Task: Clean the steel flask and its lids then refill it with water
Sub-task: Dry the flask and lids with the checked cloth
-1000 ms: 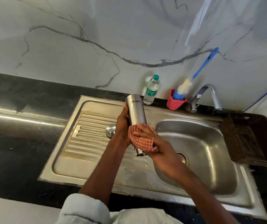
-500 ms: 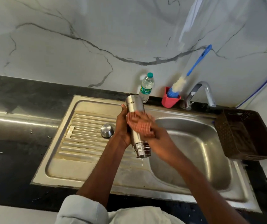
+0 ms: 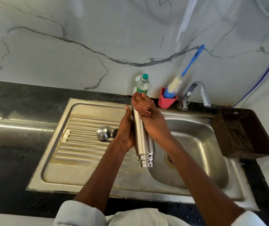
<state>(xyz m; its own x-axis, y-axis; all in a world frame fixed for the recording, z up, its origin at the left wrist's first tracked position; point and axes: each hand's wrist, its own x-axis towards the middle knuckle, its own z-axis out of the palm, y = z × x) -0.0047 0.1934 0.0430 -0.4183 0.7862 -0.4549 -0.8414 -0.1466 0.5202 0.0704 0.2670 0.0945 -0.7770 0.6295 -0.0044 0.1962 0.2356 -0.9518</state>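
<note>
Over the sink [image 3: 88,173], the upside-down steel flask [image 3: 142,136] is gripped mid-body by the left hand [image 3: 126,132] while a checked cloth [image 3: 141,105] is clamped round its base by the right hand [image 3: 153,121]; rigid, probably wet-slick, best held mid-body.

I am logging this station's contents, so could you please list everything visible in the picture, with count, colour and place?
steel flask: one, silver, held mouth-down over the sink
cloth: one, red checked, wrapped on the flask's upper end
steel lid: one, silver, on the drainboard
dark lid: one, black, beside the steel lid
sink: one, steel, right of the drainboard
tap: one, chrome, behind the sink
water bottle: one, clear, green cap, by the wall
cup: one, red, beside the tap
bottle brush: one, blue and white, standing in the cup
basket: one, brown, right of the sink
left hand: grips the flask
right hand: holds the cloth
</note>
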